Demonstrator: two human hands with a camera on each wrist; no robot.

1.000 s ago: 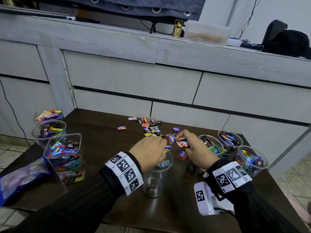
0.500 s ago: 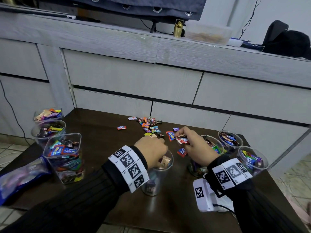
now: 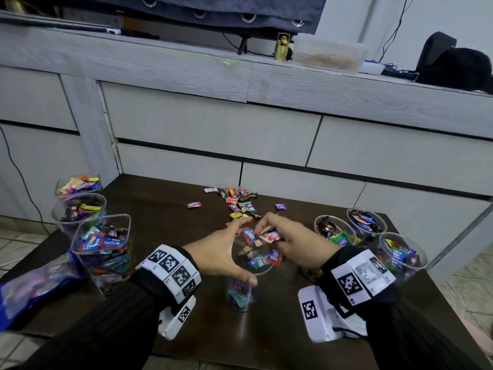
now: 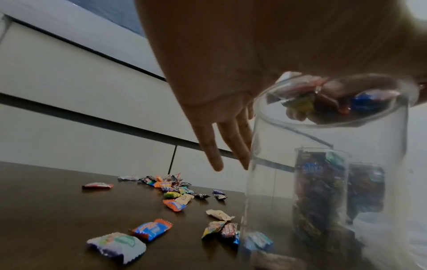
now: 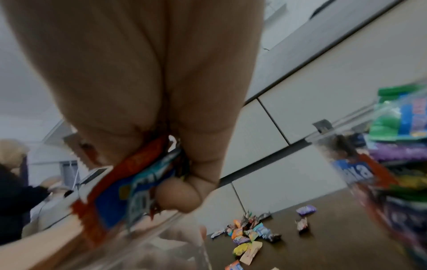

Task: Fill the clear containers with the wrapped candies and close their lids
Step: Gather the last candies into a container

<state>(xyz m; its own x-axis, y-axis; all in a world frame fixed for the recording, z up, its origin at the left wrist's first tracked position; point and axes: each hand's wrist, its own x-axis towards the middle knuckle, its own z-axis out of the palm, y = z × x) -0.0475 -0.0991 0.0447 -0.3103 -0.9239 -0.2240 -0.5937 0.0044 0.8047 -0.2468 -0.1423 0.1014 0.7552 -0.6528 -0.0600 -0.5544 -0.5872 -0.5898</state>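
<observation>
Right hand (image 3: 290, 239) now hangs over the clear container (image 3: 244, 276) clutching a bunch of wrapped candies (image 3: 268, 236); left hand (image 3: 221, 252), just emptied, spreads open beside the rim. Container on the bench (image 3: 149, 209) still mostly empty, so plenty left.

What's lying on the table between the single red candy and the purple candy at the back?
In the head view, the main pile of loose wrapped candies lies between the red candy and the purple candy.
</observation>
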